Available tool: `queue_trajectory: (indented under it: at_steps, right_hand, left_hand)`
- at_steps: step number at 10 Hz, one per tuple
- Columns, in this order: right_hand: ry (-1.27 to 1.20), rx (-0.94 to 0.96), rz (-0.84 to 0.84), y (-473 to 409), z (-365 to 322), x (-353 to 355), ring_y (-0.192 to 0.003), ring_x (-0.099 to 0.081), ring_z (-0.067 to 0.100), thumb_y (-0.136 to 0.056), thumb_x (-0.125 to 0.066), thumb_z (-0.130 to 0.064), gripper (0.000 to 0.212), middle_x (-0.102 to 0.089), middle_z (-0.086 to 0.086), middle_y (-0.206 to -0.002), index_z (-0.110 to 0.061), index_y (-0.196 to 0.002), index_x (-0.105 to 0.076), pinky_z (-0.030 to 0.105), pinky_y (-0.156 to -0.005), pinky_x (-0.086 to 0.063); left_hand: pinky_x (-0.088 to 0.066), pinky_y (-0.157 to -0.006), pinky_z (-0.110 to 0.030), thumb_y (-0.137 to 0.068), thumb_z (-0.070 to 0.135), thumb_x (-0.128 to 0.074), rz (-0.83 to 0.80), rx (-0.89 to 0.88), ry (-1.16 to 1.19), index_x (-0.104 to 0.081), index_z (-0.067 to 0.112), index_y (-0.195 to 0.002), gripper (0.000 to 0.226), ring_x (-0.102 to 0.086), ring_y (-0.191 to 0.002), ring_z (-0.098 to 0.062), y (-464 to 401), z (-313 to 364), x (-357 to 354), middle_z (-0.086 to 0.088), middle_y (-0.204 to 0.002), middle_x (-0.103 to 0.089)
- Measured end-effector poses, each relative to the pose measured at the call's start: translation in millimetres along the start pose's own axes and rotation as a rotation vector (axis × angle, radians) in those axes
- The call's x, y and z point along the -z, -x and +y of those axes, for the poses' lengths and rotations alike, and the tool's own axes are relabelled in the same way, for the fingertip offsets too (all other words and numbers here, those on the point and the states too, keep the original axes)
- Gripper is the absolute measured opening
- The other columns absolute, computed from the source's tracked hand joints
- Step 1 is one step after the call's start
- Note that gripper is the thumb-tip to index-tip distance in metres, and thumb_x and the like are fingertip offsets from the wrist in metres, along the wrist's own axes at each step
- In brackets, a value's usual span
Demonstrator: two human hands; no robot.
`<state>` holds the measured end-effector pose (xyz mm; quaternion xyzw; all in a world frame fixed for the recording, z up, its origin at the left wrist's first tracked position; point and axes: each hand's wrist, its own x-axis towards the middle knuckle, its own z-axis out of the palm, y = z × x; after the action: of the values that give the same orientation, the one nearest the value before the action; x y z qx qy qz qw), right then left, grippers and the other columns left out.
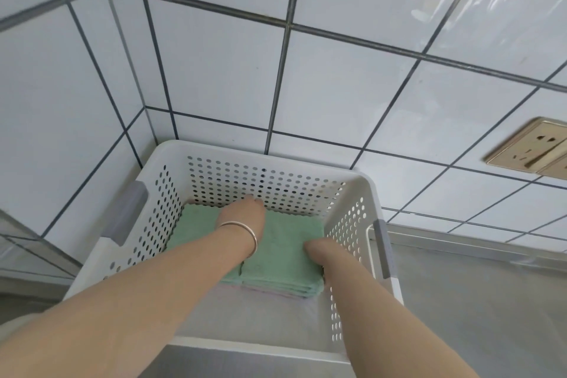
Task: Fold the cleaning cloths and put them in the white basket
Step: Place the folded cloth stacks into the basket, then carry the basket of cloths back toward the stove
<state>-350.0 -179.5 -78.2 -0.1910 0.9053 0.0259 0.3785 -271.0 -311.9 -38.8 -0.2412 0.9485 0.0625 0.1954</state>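
White basket [171, 159]: set in tiled wall corner. Folded green cloths [285, 258]: stacked at basket's far wall, over paler ones. Left hand [242, 213]: flat atop stack, fingers straight. Right hand [320, 250]: at stack's right edge, grip indiscernible. Step judged: placing, settling stack. Next: withdraw hands without disturbing folds.

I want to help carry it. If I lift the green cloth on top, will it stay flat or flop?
It would probably flop: the green cloth looks soft and fluffy. It is likely light too, being thin, one of several folded layers in the basket. Lifted by one edge, it might unfold.
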Motion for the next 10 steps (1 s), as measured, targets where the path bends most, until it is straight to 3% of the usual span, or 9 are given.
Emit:
queue_trajectory:
  at_steps: [1, 2, 4, 5, 6, 7, 8, 9, 10]
  right_hand:
    - [0.119, -0.023, 0.222, 24.1, -15.6, 12.0, -0.122, -0.049, 0.027, -0.093, -0.039, -0.009, 0.037, -0.050, 0.013, -0.130, -0.001, -0.129, -0.046, 0.030, -0.092, -0.043]
    - [0.185, 0.087, 0.342, 34.9, -29.2, 10.9, -0.128, -0.036, 0.028, -0.089, -0.050, -0.013, 0.049, -0.036, 0.012, -0.137, -0.005, -0.135, -0.035, 0.036, -0.099, -0.041]
    - [0.305, 0.169, 0.070, 13.0, -13.6, -21.4, -0.144, 0.003, 0.029, -0.080, -0.063, -0.042, 0.096, 0.006, 0.008, -0.156, -0.020, -0.149, 0.000, 0.045, -0.115, -0.022]
    - [0.313, 0.157, 0.061, 7.4, -12.2, -22.2, -0.144, 0.002, 0.027, -0.080, -0.062, -0.041, 0.095, 0.006, 0.007, -0.157, -0.021, -0.149, 0.000, 0.044, -0.114, -0.023]
    - [0.297, 0.147, 0.117, 21.3, -22.8, -3.7, -0.136, -0.026, 0.027, -0.082, -0.061, -0.040, 0.074, -0.026, 0.008, -0.148, -0.015, -0.143, -0.025, 0.040, -0.106, -0.035]
    - [0.046, 0.175, 0.368, 55.8, -26.8, 34.2, -0.119, -0.050, 0.024, -0.091, -0.049, -0.032, 0.042, -0.051, 0.003, -0.131, -0.021, -0.131, -0.045, 0.034, -0.091, -0.043]
    - [-0.196, 0.191, 0.778, 96.2, -3.8, 52.4, -0.110, -0.051, 0.025, -0.090, -0.047, -0.018, 0.035, -0.055, 0.003, -0.120, -0.021, -0.125, -0.050, 0.033, -0.079, -0.043]
    - [-0.315, 0.113, 1.087, 115.6, 33.4, 46.1, -0.107, -0.044, 0.034, -0.082, -0.052, -0.004, 0.044, -0.050, 0.016, -0.117, -0.010, -0.125, -0.050, 0.039, -0.082, -0.040]
    - [-0.648, -0.040, 0.828, 111.0, 51.0, 37.1, -0.096, -0.049, 0.029, -0.086, -0.053, -0.016, 0.047, -0.049, 0.016, -0.122, -0.009, -0.131, -0.042, 0.035, -0.078, -0.039]
  left_hand:
    - [-0.030, -0.108, -0.049, -0.080, 0.058, -0.053, -0.088, -0.180, -0.156, -0.016, 0.015, -0.146, 0.087, -0.014, -0.142, -0.025, 5.3, -3.6, -8.0, -0.002, -0.154, -0.014]
    - [-0.010, -0.110, -0.065, -0.080, 0.065, -0.044, -0.258, -0.202, -0.278, 0.004, 0.022, -0.148, 0.094, 0.013, -0.145, -0.024, 5.1, -8.9, -24.7, 0.003, -0.157, 0.016]
    - [-0.015, -0.110, -0.064, -0.081, 0.064, -0.045, -0.342, -0.194, -0.205, 0.014, 0.024, -0.146, 0.097, 0.019, -0.144, -0.022, -3.9, -14.0, -46.7, 0.007, -0.153, 0.027]
    - [-0.012, -0.111, -0.063, -0.080, 0.065, -0.045, -0.348, -0.191, -0.176, 0.015, 0.025, -0.146, 0.097, 0.019, -0.143, -0.023, -7.1, -17.0, -49.3, 0.006, -0.154, 0.026]
    - [-0.013, -0.116, -0.055, -0.082, 0.062, -0.046, -0.349, -0.215, -0.095, 0.004, 0.024, -0.148, 0.091, 0.010, -0.145, -0.026, -3.2, -16.3, -30.1, 0.001, -0.157, 0.016]
    - [-0.020, -0.117, -0.039, -0.086, 0.060, -0.042, -0.205, -0.205, 0.158, -0.017, 0.024, -0.147, 0.075, -0.017, -0.143, -0.024, 16.7, -23.9, 15.6, -0.003, -0.157, -0.011]
    - [-0.022, -0.115, -0.035, -0.088, 0.054, -0.043, 0.075, -0.110, 0.440, -0.027, 0.029, -0.143, 0.062, -0.025, -0.141, -0.018, 59.7, -55.5, 52.0, 0.003, -0.154, -0.025]
    - [-0.030, -0.109, -0.037, -0.087, 0.040, -0.055, 0.434, 0.082, 0.495, -0.042, 0.022, -0.136, 0.053, -0.035, -0.132, -0.025, 96.6, -94.3, 59.2, -0.005, -0.144, -0.039]
    - [-0.031, -0.109, -0.038, -0.083, 0.037, -0.060, 0.470, 0.189, 0.515, -0.042, 0.016, -0.135, 0.058, -0.036, -0.131, -0.027, 108.6, -111.0, 49.0, -0.011, -0.142, -0.037]
